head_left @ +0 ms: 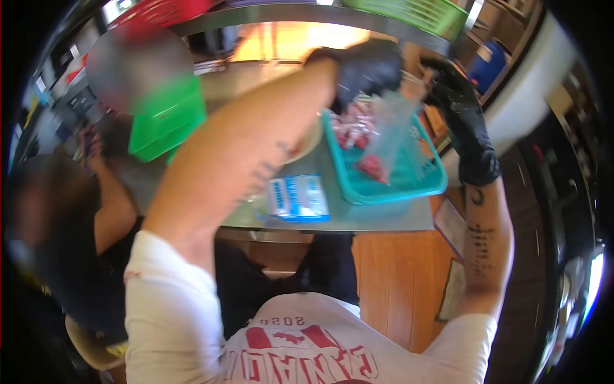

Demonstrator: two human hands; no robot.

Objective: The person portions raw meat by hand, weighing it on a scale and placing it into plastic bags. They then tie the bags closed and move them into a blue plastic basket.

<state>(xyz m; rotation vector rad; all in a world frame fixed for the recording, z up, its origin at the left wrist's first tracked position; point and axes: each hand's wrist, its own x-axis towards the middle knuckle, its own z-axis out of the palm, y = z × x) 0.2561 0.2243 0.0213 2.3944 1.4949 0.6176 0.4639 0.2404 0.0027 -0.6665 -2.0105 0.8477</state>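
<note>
A clear plastic bag [395,121] hangs over a teal basket [390,194], with small red pieces gathered in its lower corner. My left hand [368,72], in a black glove, is closed at the bag's upper left edge. On the other side my right hand [457,112], also black-gloved, has its fingers bent at the bag's top right corner. Inside the basket lie wrapped red-and-white packets [352,125], partly hidden by my left hand and the bag. Motion blurs the bag and both hands somewhat.
A blue-and-white packet [298,198] lies on the metal table [390,221] near its front edge. Behind my left forearm a round bowl [308,144] shows partly. A green basket [169,121] stands left, near another person [57,211]. A shelf [268,14] crosses above.
</note>
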